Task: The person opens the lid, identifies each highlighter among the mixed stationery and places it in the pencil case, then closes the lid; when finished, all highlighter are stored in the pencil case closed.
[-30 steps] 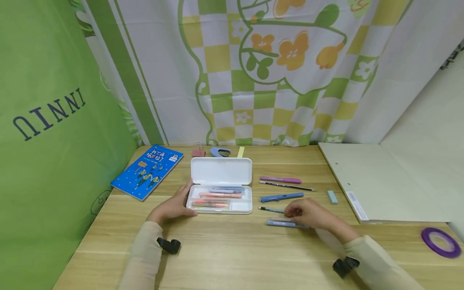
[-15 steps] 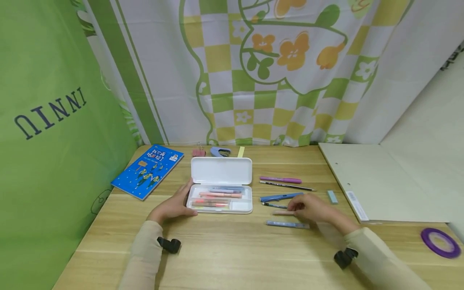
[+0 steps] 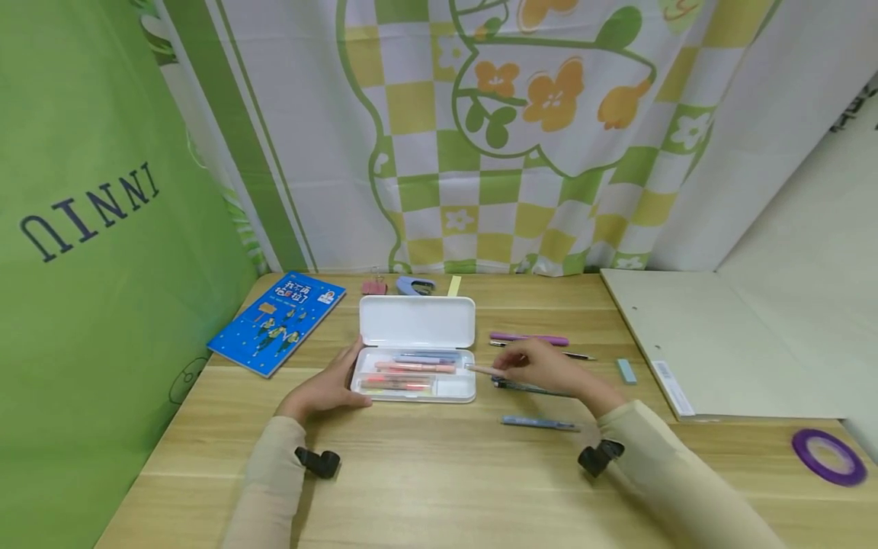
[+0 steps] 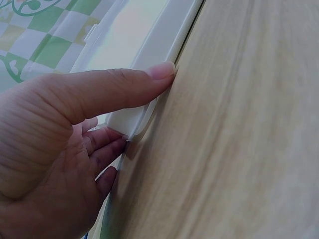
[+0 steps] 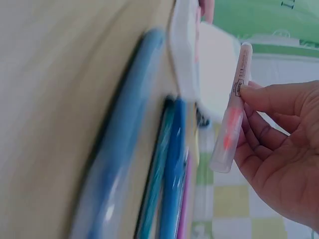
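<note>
A white pencil case [image 3: 417,322] stands with its lid up, several pens and highlighters inside. My left hand [image 3: 328,393] holds its left end; in the left wrist view the thumb [image 4: 119,92] lies along the front edge and the fingers bend around the corner. My right hand [image 3: 545,367] pinches a pale pink highlighter [image 5: 233,112] with a translucent cap, its tip at the case's right edge. Below that hand lie a blue pen [image 5: 173,174] and a dark green pencil [image 5: 155,169], partly hidden in the head view. A grey-blue pen [image 3: 538,422] lies nearer me.
Beyond the right hand are a purple pen [image 3: 528,338] and a black pencil [image 3: 579,356]. A light blue eraser [image 3: 626,371] and a large pale folder [image 3: 720,343] lie right, with purple tape [image 3: 828,457]. A blue book [image 3: 277,324] and a stapler [image 3: 414,286] sit at the back.
My right hand has picked up the pale pink highlighter from beside the grey-blue pen and carried it left and away from me to the case. The left hand stays put.
</note>
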Motion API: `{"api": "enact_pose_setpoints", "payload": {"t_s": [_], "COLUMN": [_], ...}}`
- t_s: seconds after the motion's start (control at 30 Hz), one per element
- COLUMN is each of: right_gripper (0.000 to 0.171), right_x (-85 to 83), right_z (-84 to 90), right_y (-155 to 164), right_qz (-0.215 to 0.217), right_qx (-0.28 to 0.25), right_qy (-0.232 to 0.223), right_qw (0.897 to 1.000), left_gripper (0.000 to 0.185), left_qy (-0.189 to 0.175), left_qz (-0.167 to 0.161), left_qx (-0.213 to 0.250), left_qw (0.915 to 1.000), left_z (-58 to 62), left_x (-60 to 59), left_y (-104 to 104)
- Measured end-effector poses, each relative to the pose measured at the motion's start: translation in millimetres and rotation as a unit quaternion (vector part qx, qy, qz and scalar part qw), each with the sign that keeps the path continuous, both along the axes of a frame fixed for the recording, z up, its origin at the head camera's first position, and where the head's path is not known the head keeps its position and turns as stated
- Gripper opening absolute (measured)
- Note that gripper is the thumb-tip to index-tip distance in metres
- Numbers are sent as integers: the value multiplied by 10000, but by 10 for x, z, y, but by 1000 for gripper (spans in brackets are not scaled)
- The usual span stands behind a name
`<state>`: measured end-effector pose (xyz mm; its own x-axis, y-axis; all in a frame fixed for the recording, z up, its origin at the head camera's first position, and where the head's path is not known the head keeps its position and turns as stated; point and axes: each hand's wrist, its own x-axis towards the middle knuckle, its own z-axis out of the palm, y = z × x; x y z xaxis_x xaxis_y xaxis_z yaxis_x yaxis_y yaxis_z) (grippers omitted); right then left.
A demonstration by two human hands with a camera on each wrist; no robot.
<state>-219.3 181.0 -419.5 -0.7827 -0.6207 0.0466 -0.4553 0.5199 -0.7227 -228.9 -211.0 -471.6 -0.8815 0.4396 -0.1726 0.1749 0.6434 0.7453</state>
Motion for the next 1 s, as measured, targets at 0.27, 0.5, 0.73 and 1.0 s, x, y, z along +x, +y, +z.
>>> {"api": "enact_pose_setpoints", "payload": {"t_s": [0.27, 0.5, 0.73, 1.0], "right_gripper": [11, 11, 9, 10], "right_x": [-283, -477, -557, -537], "right_z": [66, 4, -89, -99], "right_y": [-691, -1091, -1242, -1148], "right_qz": [-104, -192, -331, -539], "right_qx": [-87, 190, 405, 119], "right_qy": [-192, 150, 385, 135], "right_qw": [9997, 9995, 9979, 9984], "left_gripper": [116, 116, 116, 116], "left_qy": [-19, -24, -47, -21], "left_qz": [23, 11, 17, 6], "left_qx": [-28, -31, -9, 11], "left_qw": [10000, 10000, 10000, 10000], "left_z": [5, 24, 28, 39], "left_x": [5, 9, 13, 16], "left_y": [-10, 1, 10, 9]}}
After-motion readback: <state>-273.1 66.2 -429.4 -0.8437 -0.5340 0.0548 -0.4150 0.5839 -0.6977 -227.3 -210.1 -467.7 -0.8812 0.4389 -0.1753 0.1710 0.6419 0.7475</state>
